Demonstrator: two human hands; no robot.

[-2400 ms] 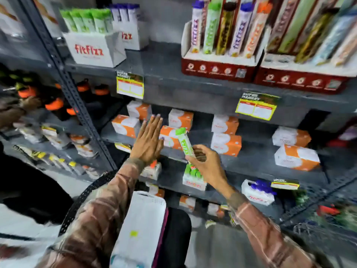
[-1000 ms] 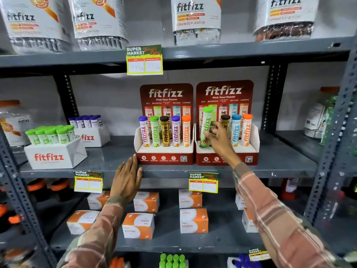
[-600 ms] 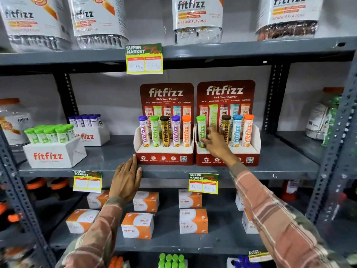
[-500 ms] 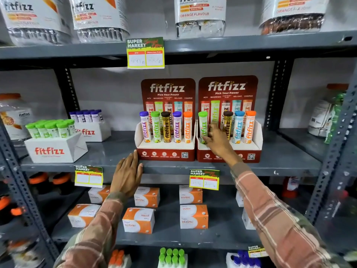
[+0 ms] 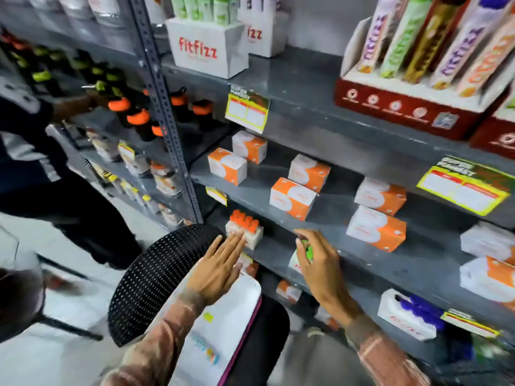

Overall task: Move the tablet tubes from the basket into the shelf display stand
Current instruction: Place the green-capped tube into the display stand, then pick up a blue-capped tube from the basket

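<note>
The red display stand [image 5: 404,112] stands on the upper shelf at top right, with several coloured tablet tubes [image 5: 404,37] upright in it. My right hand [image 5: 320,266] is down at a low shelf, its thumb and fingers curled around the green cap of a tablet tube [image 5: 307,250] that stands in a small white box [image 5: 293,264]. My left hand [image 5: 220,268] hovers flat with fingers spread and nothing in it. It is above the black mesh basket [image 5: 156,274] and a white pouch [image 5: 223,330].
Orange-and-white boxes [image 5: 292,197] sit on the middle shelf. A white box of orange-capped tubes [image 5: 245,227] is just beyond my left hand, and a box of purple-capped tubes [image 5: 412,316] lies lower right. Another person [image 5: 41,162] reaches into the left shelving bay.
My right hand let go of the green tube in the right display stand and dropped to the low shelf onto another green-capped tube. My left hand came off the shelf edge. The view swung down.
</note>
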